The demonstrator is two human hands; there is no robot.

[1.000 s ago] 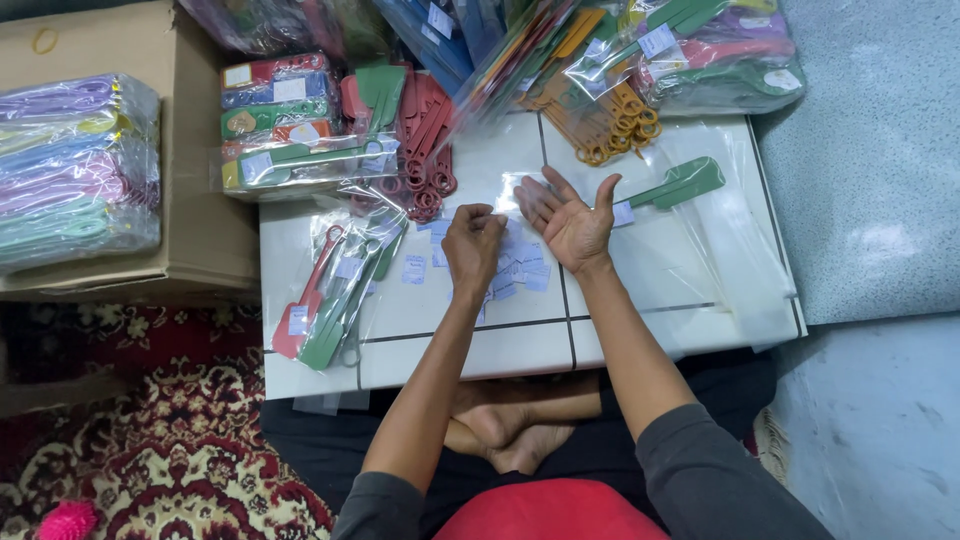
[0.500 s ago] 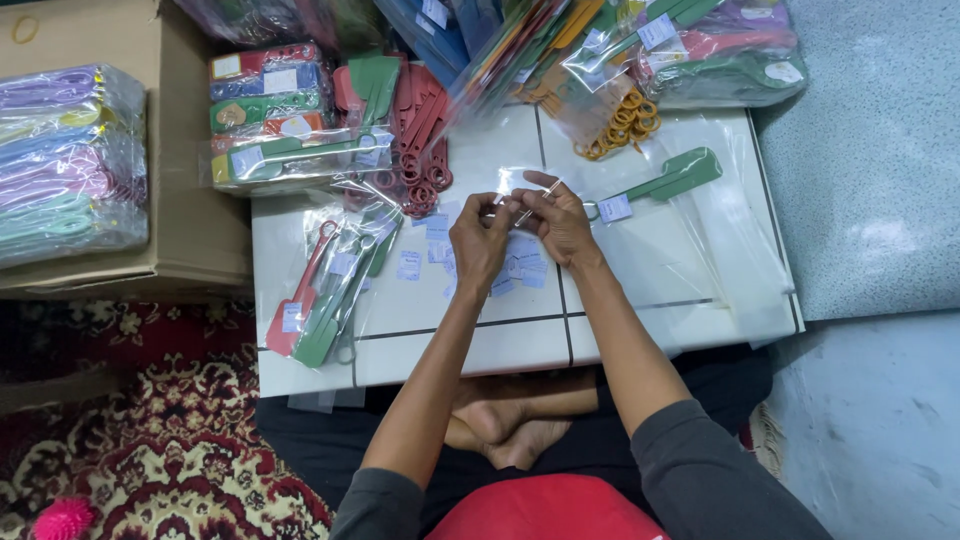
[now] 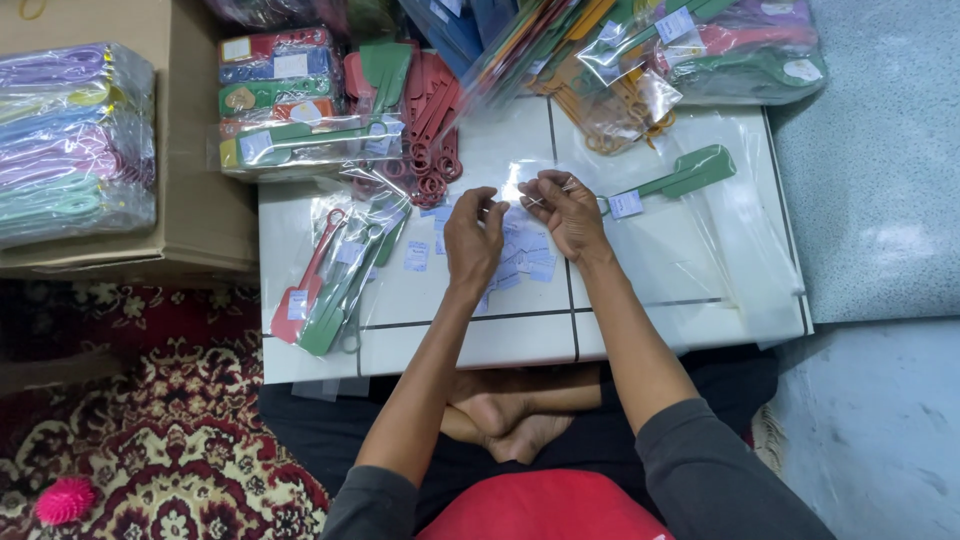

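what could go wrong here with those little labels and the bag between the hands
1. The small paper labels lie loose on the white table right under the left hand and right hand; a brush of a wrist might scatter them.
2. The clear plastic bag pinched between both hands looks thin and glossy, so it may slip from the grip or crease.
3. The green spatula sits close to the right hand and might get knocked aside.
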